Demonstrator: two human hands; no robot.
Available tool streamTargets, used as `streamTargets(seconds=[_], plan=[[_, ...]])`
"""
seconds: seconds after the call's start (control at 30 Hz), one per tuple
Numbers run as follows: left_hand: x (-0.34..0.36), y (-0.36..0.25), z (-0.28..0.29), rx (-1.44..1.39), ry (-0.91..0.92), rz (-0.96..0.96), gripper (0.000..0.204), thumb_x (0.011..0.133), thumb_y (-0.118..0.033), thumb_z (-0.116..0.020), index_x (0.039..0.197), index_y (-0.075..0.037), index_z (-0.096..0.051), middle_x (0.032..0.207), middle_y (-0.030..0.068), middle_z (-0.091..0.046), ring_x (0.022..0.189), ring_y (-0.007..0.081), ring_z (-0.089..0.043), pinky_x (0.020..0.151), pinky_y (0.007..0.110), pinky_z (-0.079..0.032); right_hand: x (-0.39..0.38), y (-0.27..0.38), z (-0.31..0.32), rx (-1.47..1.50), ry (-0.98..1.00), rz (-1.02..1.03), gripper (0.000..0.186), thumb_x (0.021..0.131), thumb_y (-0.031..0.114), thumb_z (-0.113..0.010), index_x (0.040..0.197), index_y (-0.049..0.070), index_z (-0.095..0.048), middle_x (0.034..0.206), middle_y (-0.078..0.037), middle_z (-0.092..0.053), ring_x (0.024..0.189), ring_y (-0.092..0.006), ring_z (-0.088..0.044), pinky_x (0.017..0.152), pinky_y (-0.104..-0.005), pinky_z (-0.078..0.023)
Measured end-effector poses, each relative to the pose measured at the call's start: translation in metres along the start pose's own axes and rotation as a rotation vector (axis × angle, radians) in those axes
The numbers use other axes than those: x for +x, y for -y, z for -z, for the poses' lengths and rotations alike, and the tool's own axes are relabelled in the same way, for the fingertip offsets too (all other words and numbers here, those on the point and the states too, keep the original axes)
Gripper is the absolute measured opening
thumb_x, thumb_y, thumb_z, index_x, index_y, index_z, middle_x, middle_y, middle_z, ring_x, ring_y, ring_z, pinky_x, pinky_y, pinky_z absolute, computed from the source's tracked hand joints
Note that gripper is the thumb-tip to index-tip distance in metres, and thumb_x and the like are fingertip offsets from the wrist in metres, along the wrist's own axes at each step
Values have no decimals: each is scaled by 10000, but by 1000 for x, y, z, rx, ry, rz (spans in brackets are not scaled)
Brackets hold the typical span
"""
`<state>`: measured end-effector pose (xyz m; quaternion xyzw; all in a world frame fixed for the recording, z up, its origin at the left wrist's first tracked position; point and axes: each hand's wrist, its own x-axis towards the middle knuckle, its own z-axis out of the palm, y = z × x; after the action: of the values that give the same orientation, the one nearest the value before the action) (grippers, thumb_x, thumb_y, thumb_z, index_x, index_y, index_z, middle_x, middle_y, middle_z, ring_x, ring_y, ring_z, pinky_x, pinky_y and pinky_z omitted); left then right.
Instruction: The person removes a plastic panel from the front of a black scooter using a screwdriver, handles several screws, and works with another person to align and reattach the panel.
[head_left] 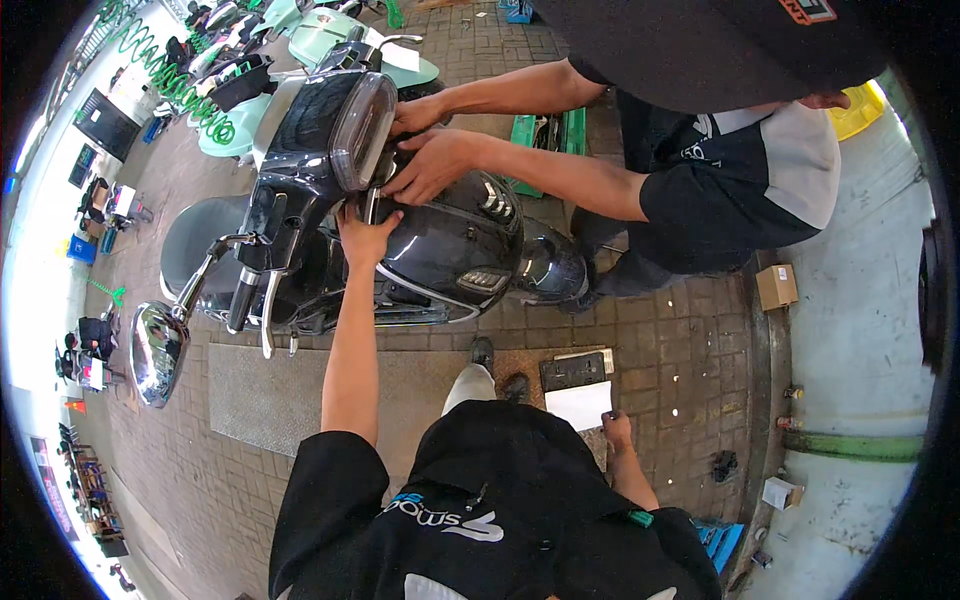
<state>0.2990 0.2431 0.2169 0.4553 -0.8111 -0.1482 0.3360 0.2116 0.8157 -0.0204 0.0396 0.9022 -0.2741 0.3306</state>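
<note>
A glossy black scooter stands across the upper middle, its headlight turned up. Just below that light, my left hand grips the front trim with thumb and fingers on either side; the fingertips are partly hidden. A co-worker's two hands work at the same spot, behind the headlight and against the body, close to my fingers. Low on my right, my right hand pinches the edge of a white sheet of paper. Beside the paper lies a flat dark object, perhaps a clipboard or case.
A chrome mirror and a brake lever stick out at left. The co-worker leans in from the right. A metal floor plate lies beneath. A green crate, a cardboard box and pale green scooters stand around.
</note>
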Motion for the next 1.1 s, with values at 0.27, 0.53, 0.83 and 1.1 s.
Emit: streamTargets(seconds=[0.27, 0.53, 0.83, 1.1], plan=[[2, -13, 6, -29, 57, 9, 846, 561, -365, -784, 1201, 48, -417, 1225, 244, -432, 1153, 378, -386, 985, 406, -329, 24, -34, -15, -9, -56, 73, 328, 740, 208, -590, 953, -41, -579, 818, -169, -631, 686, -228, -636, 626, -332, -506], [2, -6, 0, -15, -29, -34, 827, 552, -407, -780, 1143, 73, -459, 1155, 258, -484, 1092, 370, -445, 946, 400, -355, 30, -42, -19, 38, -43, 75, 296, 747, 187, -589, 928, -47, -580, 837, -172, -629, 699, -218, -640, 597, -330, -513], [5, -7, -3, -30, 39, -20, 834, 571, -403, -774, 1185, 47, -432, 1213, 230, -453, 1155, 369, -390, 984, 398, -327, 33, -51, -21, 58, -84, 65, 284, 746, 244, -631, 897, 6, -596, 751, -153, -642, 690, -259, -633, 655, -353, -490], [1, -12, 2, -30, 64, 20, 872, 573, -418, -770, 1203, 64, -408, 1247, 243, -414, 1194, 363, -357, 987, 390, -334, 23, -44, -15, 104, -16, 19, 290, 769, 165, -576, 953, -58, -553, 802, -149, -619, 656, -214, -619, 573, -328, -503]])
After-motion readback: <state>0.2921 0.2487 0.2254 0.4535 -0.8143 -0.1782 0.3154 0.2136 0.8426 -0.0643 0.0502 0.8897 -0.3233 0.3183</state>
